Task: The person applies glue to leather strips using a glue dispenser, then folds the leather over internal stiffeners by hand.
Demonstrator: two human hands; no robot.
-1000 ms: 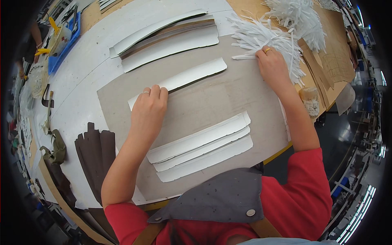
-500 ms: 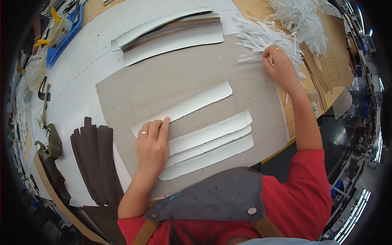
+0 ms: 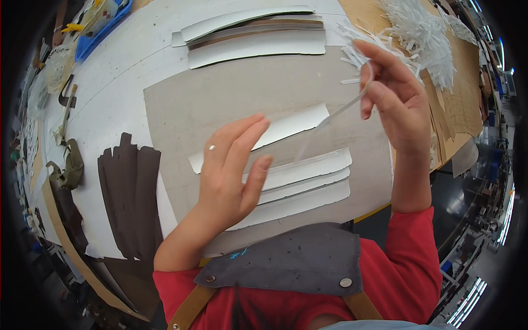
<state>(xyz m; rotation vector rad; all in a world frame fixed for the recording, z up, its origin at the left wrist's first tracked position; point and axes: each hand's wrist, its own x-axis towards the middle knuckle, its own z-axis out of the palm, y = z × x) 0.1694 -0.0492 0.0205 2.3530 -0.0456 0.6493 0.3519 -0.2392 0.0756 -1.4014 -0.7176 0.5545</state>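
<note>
In my right hand [image 3: 399, 104] a thin, narrow, translucent white strip [image 3: 346, 106] is pinched between thumb and fingers, its free end trailing down to the left. My left hand [image 3: 228, 170] hovers with spread fingers, holding nothing. Beneath and beyond it a single long white panel [image 3: 300, 122] lies slantwise on the grey sheet [image 3: 209, 93]. Nearer to me, several similar white panels [image 3: 313, 190] overlap in a row, partly hidden by the left hand. Beyond the right hand is a loose heap of white strips [image 3: 352, 52], partly covered by the fingers.
A stack of white and brown panels [image 3: 256, 52] lies at the back. Dark brown strips [image 3: 129, 192] are on the left, near an olive cloth piece [image 3: 70, 168]. A larger bundle of white strips [image 3: 423, 41] sits at the back right, and a blue tray [image 3: 99, 36] at the far left.
My right hand has lifted from the white heap with a strip in its fingers and come nearer. My left hand has risen off the single panel, its fingers now apart.
</note>
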